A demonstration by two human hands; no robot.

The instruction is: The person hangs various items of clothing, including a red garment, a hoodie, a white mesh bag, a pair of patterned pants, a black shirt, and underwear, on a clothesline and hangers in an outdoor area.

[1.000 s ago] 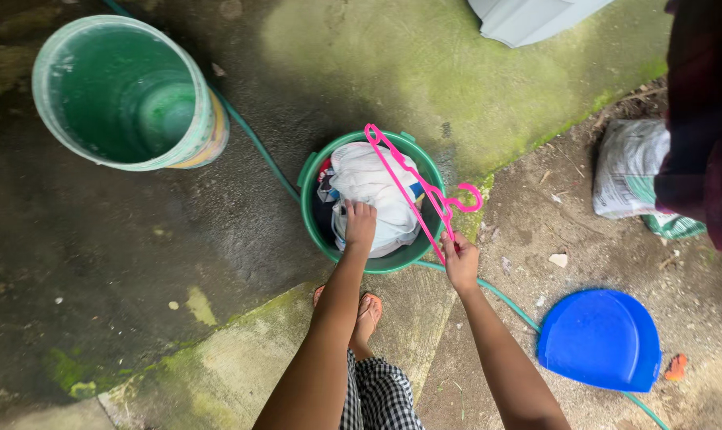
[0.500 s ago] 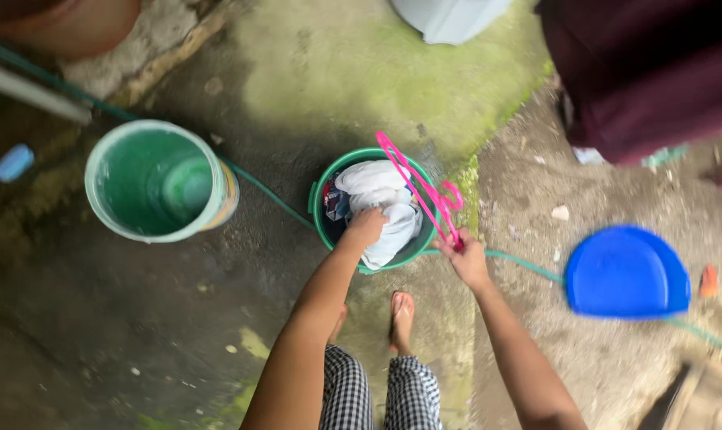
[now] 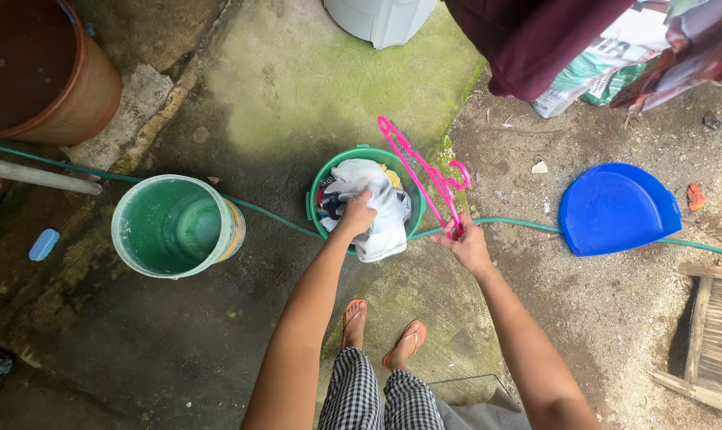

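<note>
The left hand [image 3: 358, 213] is closing its grip on a white cloth [image 3: 374, 209], bunching the fabric at the top of the pile inside a small green bucket [image 3: 317, 195]. The right hand [image 3: 466, 243] is pinching the lower ends of a bundle of pink hangers [image 3: 425, 171], which is slanting up toward eleven o'clock across the bucket's rim. The bucket is sitting on the concrete floor [image 3: 297, 87], with a green hose [image 3: 616, 232] running behind it from nine o'clock to three o'clock.

To lift the cloth cleanly, it looks wise to be gathering more of the fabric into the fist, since part of it is draping over the rim at six o'clock and may be dragging on the ground. Keeping the hangers tilted away from the pile should be stopping the hooks from snagging.

At nine o'clock a larger green bucket [image 3: 174, 227] is standing open; at three o'clock a blue lid [image 3: 616, 209] is lying flat. A brown barrel [image 3: 58, 87] is being cut off at ten o'clock, and dark red cloth [image 3: 528, 40] is hanging in at one o'clock. How many hangers are in the bundle is hard to tell, and the clothes under the white cloth are mostly hidden.
</note>
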